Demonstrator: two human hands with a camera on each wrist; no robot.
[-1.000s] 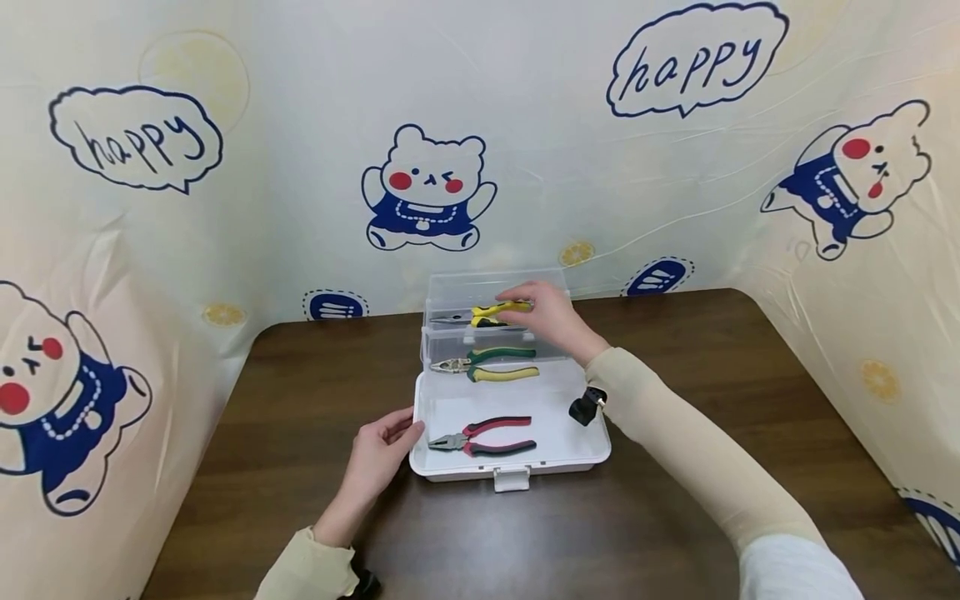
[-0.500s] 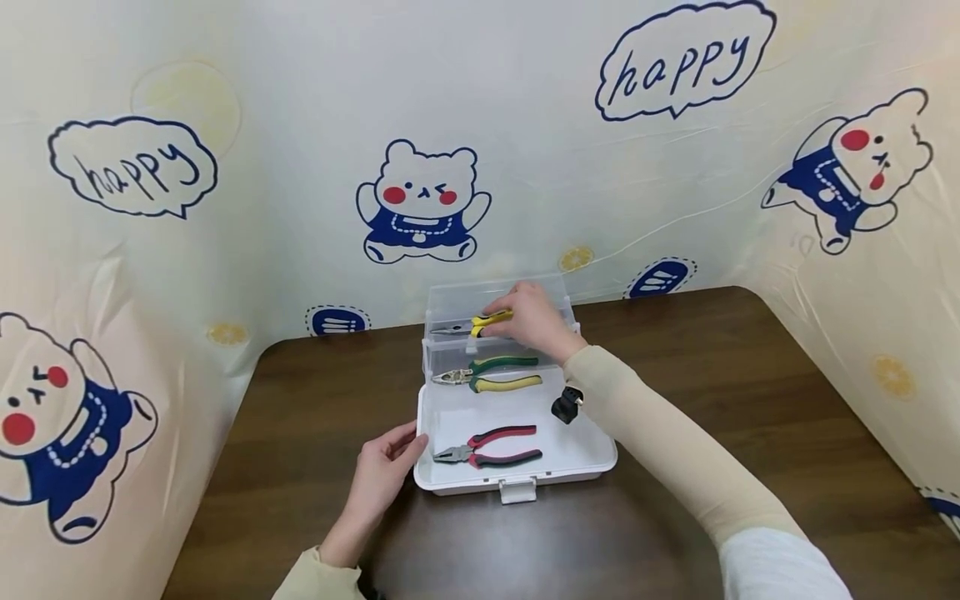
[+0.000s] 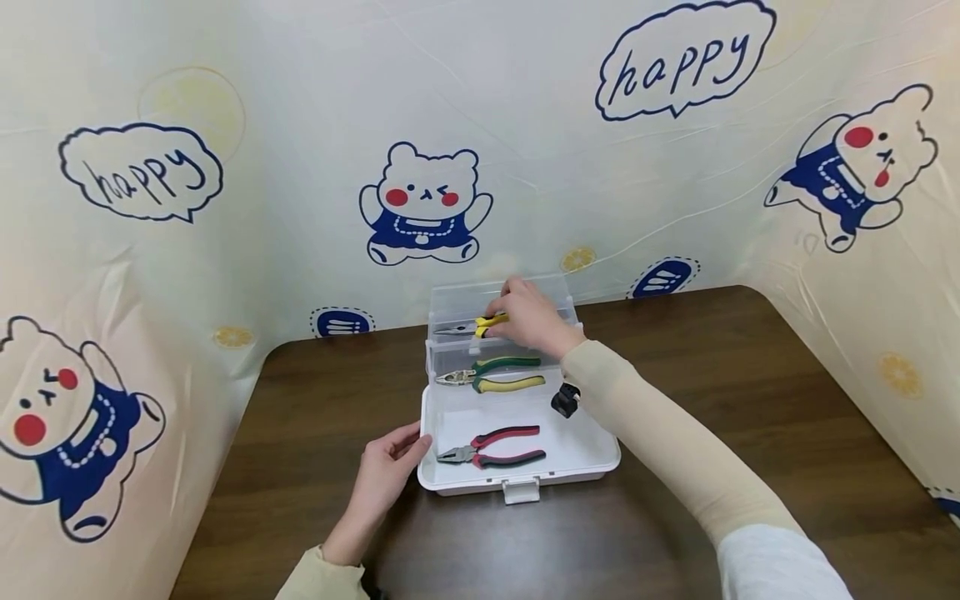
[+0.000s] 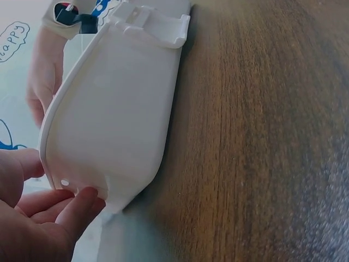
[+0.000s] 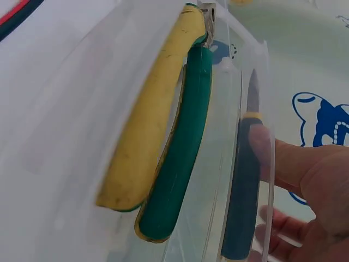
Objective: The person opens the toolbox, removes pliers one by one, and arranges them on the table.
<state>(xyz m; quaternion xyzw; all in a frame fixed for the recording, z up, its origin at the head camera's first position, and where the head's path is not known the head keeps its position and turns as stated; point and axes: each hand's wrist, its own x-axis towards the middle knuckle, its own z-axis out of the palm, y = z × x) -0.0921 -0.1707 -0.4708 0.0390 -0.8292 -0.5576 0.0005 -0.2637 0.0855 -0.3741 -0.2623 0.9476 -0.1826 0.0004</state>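
Observation:
My left hand pinches the left rim of a white toolbox; in the left wrist view its thumb and fingers hold the box's end wall. My right hand grips the yellow-and-black handles of long-nose pliers in the clear compartment at the back, their jaws pointing left. Through clear plastic the right wrist view shows the dark side of one handle by the thumb. Combination pliers with green and yellow handles lie in front, then red-and-black-handled pliers on the white floor.
The clear lid stands raised at the back, close to the printed curtain. A white latch juts from the box's front. Brown wooden tabletop surrounds the box.
My right hand has slid left along the long-nose pliers and covers more of their handles. My left hand keeps its hold on the box; the head view has shifted slightly.

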